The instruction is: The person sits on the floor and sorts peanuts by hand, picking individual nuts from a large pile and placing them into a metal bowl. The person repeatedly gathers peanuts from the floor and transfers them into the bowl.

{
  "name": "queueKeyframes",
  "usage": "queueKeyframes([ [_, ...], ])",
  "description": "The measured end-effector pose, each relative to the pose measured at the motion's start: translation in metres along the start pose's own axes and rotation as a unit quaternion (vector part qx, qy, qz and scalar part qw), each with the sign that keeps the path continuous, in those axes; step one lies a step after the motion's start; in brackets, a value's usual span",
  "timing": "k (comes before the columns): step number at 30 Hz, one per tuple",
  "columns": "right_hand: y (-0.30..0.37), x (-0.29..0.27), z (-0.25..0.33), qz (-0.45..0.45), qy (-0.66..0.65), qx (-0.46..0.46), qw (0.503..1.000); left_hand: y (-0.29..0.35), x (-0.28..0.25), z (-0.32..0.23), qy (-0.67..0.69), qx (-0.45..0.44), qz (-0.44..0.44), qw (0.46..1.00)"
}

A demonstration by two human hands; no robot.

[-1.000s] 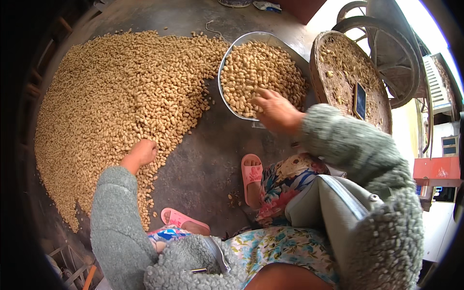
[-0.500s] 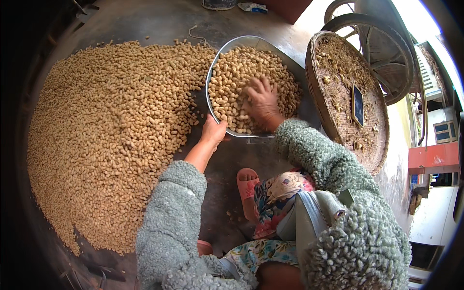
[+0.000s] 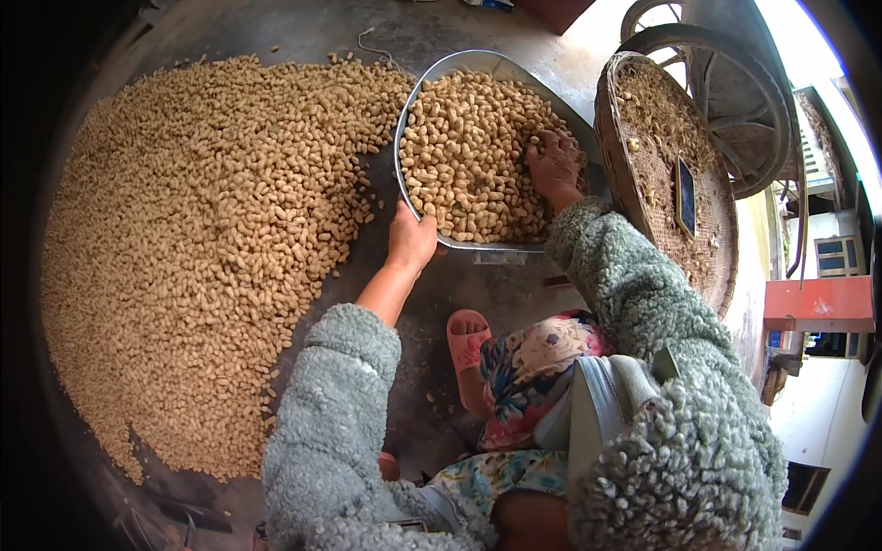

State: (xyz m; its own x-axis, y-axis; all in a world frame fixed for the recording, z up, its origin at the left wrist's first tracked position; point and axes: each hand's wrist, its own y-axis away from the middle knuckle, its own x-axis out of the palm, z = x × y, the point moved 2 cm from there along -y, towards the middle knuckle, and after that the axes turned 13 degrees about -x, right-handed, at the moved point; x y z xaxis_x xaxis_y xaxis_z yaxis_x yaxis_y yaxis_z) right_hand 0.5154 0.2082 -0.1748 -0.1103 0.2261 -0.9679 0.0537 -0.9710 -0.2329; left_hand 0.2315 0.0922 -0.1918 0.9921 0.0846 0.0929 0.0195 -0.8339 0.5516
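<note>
Head view: right hand (image 3: 554, 167), fingers loosely bent, touches tan, bumpy peanuts (image 3: 469, 151) at the right inside a silver metal pan (image 3: 399, 151), hold unclear; left hand (image 3: 412, 241) grips its near-left rim.

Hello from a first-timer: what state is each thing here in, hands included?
Metal pan: holding many unshelled peanuts
Left hand: gripping the pan's rim
Right hand: among the pan's peanuts, grip unclear
Peanut heap: spread out, loose
Woven tray: strewn with dry debris
Pink sandal: worn
</note>
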Motion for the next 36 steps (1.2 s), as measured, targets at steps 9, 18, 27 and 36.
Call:
queueKeyframes([
  [9,-0.009,-0.029,0.082,-0.051,-0.208,0.069,0.974,0.001,-0.006,-0.004,-0.139,0.059,-0.040,0.988],
  [18,-0.021,-0.024,0.198,0.054,0.006,-0.239,0.970,-0.004,-0.006,0.005,-0.096,0.088,-0.047,0.990],
  [27,-0.054,-0.021,0.134,0.036,0.023,-0.126,0.991,-0.008,-0.012,0.007,-0.134,0.109,-0.029,0.984],
  [36,-0.053,-0.008,0.054,0.048,-0.017,0.015,0.999,-0.011,-0.015,0.016,-0.156,0.219,-0.122,0.955],
])
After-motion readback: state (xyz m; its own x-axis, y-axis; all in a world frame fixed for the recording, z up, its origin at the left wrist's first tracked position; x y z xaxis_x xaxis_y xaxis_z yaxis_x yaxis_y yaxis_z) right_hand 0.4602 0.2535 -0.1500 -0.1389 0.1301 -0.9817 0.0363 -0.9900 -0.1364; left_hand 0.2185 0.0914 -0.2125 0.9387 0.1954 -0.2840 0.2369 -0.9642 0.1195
